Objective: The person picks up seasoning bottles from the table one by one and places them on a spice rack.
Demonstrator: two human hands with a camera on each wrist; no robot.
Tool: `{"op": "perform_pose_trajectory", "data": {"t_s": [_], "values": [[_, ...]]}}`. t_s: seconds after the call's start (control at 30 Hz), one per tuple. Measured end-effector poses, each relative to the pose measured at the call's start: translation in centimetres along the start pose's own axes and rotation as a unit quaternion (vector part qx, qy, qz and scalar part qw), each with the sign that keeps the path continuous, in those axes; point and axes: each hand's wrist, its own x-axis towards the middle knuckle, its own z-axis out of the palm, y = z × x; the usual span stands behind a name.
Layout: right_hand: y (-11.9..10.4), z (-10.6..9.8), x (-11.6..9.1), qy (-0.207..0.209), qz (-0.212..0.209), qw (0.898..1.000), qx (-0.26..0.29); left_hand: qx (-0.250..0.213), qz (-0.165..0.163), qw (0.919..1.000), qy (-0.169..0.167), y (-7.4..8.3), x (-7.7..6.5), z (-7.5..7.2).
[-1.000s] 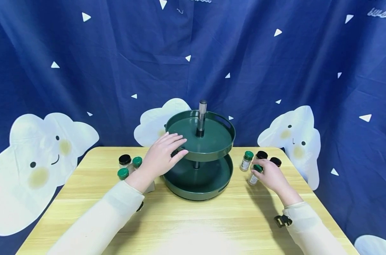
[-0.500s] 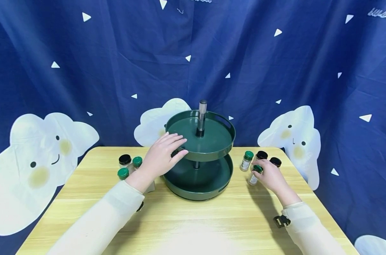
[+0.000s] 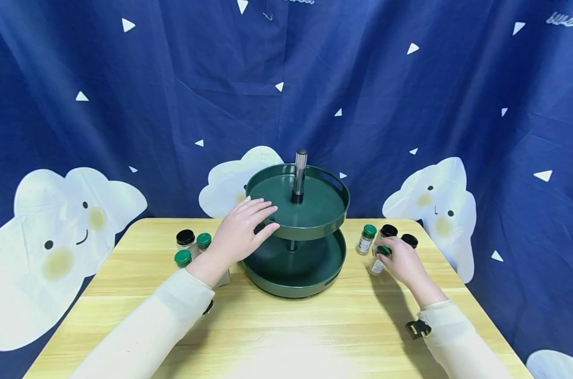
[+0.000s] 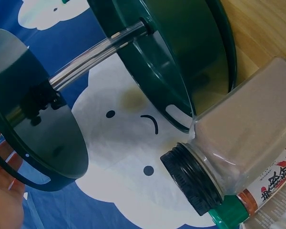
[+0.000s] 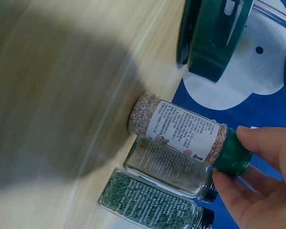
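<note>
My right hand (image 3: 402, 260) pinches the green cap of a spice jar (image 5: 183, 129) between thumb and fingers, at the table's right side. Tan grains and a white label show in the jar. Beside it stand a clear jar of brownish powder (image 5: 169, 167) and a jar of green flakes (image 5: 145, 200), both dark-capped. My left hand (image 3: 236, 231) rests at the left rim of a dark green two-tier round tray (image 3: 310, 231), its fingers extended over the upper tier. In the left wrist view, fingers (image 4: 2, 171) show beside the tier's handle slot.
Another green-capped jar (image 3: 365, 240) stands just left of the right-hand group. Several jars, including a black-capped one (image 4: 248, 129), are clustered under my left forearm. A chrome post (image 3: 299, 176) rises from the tray's middle. A blue curtain (image 3: 286, 79) hangs behind the wooden table (image 3: 286, 326).
The jar at my right hand has shifted very slightly. My left hand and the tray stay where they were.
</note>
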Motion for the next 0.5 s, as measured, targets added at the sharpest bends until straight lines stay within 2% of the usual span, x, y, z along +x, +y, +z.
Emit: {"op": "perform_pose_trajectory", "data": {"t_s": [0.5], "values": [[-1.1, -1.4, 0.1, 0.005, -0.003, 1.0, 0.001, -0.003, -0.001, 1.0, 0.0, 0.0, -0.1, 0.0]]}}
